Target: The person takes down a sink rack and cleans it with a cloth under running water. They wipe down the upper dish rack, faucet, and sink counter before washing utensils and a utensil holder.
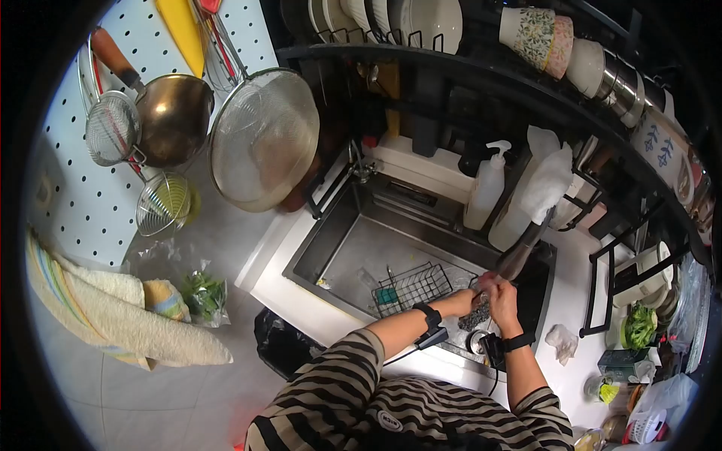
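Observation:
My left hand (457, 303) and my right hand (502, 307) are close together over the right part of the steel sink (342, 255). Both have their fingers curled around a small pinkish-red thing (489, 280), mostly covered by the fingers, so its kind is unclear. Just above them a dark, shiny spout-like piece (520, 254) points down toward the fingers. Below the hands lies a grey, speckled, mesh-like patch (475, 317). A black wire basket (421, 286) with a teal item (386, 295) in it sits left of my left hand.
A white pump bottle (485, 188) stands behind the sink, beside a white plastic bag (547, 184). Strainers (265, 143) and a copper-coloured pan (177, 120) hang from the pegboard at left. A dish rack (466, 52) runs overhead. A crumpled tissue (562, 342) lies on the right counter.

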The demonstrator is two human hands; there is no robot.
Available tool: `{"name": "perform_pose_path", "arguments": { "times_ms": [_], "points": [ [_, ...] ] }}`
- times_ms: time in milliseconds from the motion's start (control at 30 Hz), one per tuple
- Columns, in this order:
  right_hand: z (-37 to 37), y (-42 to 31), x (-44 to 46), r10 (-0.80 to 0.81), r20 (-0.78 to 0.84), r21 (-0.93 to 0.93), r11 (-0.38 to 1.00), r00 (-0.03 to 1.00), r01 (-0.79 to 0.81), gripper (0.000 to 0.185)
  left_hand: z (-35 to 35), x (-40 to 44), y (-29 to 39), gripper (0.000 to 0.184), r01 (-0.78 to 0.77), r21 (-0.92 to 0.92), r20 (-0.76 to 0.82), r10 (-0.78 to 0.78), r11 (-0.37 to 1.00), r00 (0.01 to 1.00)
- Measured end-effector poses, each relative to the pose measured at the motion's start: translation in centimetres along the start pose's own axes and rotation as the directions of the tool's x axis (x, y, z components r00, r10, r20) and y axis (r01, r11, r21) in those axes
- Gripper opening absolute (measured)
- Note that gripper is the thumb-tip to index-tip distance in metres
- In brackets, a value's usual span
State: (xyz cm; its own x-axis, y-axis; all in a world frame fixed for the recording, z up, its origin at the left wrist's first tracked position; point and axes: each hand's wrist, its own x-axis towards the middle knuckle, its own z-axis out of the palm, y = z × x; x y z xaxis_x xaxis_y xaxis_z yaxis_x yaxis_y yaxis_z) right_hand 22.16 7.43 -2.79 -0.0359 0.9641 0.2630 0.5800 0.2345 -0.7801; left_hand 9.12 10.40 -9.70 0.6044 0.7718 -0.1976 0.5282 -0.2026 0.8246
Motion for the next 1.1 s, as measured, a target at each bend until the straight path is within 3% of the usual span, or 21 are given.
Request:
{"name": "perform_pose_path", "arguments": {
  "times_ms": [67, 100, 133, 167, 233, 267, 300, 333, 367, 433, 467, 533, 633, 667, 733, 867, 1033, 1100],
  "points": [
    [-0.1, -0.9, 0.2, -0.091, -0.019, 0.017, 0.996, 0.996, 0.091, 0.016, -1.5, 1.3, -2.0, 0.031, -0.096, 0.241, 0.193, 0.049, 0.966, 0.98],
    [-0.6, -1.5, 0.2, -0.03, 0.026, 0.005, 1.0, 0.999, 0.03, 0.016, -3.9, 0.3, -0.6, 0.032, -0.032, 0.309, 0.054, 0.016, 0.95, 0.998],
    [-1.0, -1.9, 0.1, 0.033, 0.07, -0.01, 0.999, 0.997, -0.032, 0.016, -4.9, 0.4, -1.9, 0.031, -0.036, 0.233, -0.295, 0.106, 0.972, 0.95],
    [-1.1, -1.9, 0.0, 0.097, 0.113, -0.026, 0.995, 0.989, -0.094, 0.016, -8.3, 1.0, -1.6, 0.03, -0.036, 0.222, -0.465, 0.139, 0.974, 0.874],
    [-0.5, 0.6, 0.0, 0.181, 0.1, 0.057, 0.981, 0.978, -0.187, 0.016, -16.3, -0.4, 1.6, 0.024, -0.073, 0.112, -0.766, 0.133, 0.991, 0.629],
    [-0.2, 1.5, -0.1, 0.223, 0.096, 0.097, 0.968, 0.97, -0.232, 0.016, -19.7, -0.3, 1.7, 0.028, -0.057, 0.325, -0.861, 0.32, 0.944, 0.396],
    [-0.1, 1.5, -0.2, 0.214, 0.086, 0.124, 0.967, 0.973, -0.224, 0.017, -23.3, -0.2, 2.2, 0.039, -0.008, 0.239, -0.925, 0.231, 0.971, 0.303],
    [0.1, 1.3, -0.2, 0.205, 0.074, 0.15, 0.965, 0.976, -0.214, 0.017, -26.6, 0.8, 1.0, 0.048, 0.093, 0.326, -0.941, 0.314, 0.941, 0.122],
    [0.2, 1.0, -0.1, 0.193, 0.06, 0.176, 0.964, 0.979, -0.201, 0.018, -30.3, 0.2, 1.9, 0.064, 0.009, 0.165, -0.969, 0.16, 0.986, 0.19],
    [0.0, 0.4, -0.4, 0.167, 0.079, 0.06, 0.983, 0.983, -0.172, 0.02, -35.7, 2.6, 0.6, 0.076, 0.04, 0.096, -0.993, 0.099, 0.995, -0.062],
    [0.4, 1.8, -0.6, 0.101, 0.08, 0.065, 0.992, 0.992, -0.107, 0.02, -37.8, 3.6, -0.1, 0.081, 0.105, 0.134, -0.983, 0.146, 0.985, -0.111],
    [-0.2, 0.0, -0.9, 0.153, 0.137, 0.066, 0.984, 0.979, -0.163, 0.02, -41.4, 5.3, -1.0, 0.092, 0.236, 0.197, -0.948, 0.246, 0.952, -0.201],
    [-1.1, -1.8, -1.4, 0.249, 0.206, 0.072, 0.961, 0.946, -0.269, 0.02, -46.4, 6.0, -2.0, 0.105, 0.024, 0.175, -0.981, 0.176, 0.984, -0.076],
    [-1.2, -2.0, -1.6, 0.246, 0.198, 0.071, 0.962, 0.949, -0.264, 0.019, -47.5, 6.7, -2.9, 0.109, -0.043, 0.161, -0.984, 0.158, 0.986, -0.08],
    [-1.4, -0.8, -2.0, 0.247, 0.198, 0.067, 0.962, 0.949, -0.264, 0.02, -49.3, 7.6, -4.4, 0.105, -0.147, 0.166, -0.986, 0.168, 0.975, -0.004],
    [-1.6, 1.5, -2.4, 0.345, 0.172, 0.084, 0.928, 0.923, -0.362, 0.022, -51.1, 9.8, -7.0, 0.099, 0.107, 0.23, -0.965, 0.241, 0.967, -0.1],
    [-1.5, 3.7, -2.2, 0.361, 0.123, 0.066, 0.927, 0.925, -0.37, 0.021, -51.0, 9.5, -6.8, 0.072, 0.069, 0.045, -0.993, 0.052, 0.997, -0.104],
    [-1.3, 4.8, -2.2, 0.374, 0.103, 0.005, 0.927, 0.922, -0.376, 0.019, -52.1, 10.0, -8.1, 0.064, 0.019, 0.145, -0.983, 0.146, 0.989, -0.112]
  ]
}}
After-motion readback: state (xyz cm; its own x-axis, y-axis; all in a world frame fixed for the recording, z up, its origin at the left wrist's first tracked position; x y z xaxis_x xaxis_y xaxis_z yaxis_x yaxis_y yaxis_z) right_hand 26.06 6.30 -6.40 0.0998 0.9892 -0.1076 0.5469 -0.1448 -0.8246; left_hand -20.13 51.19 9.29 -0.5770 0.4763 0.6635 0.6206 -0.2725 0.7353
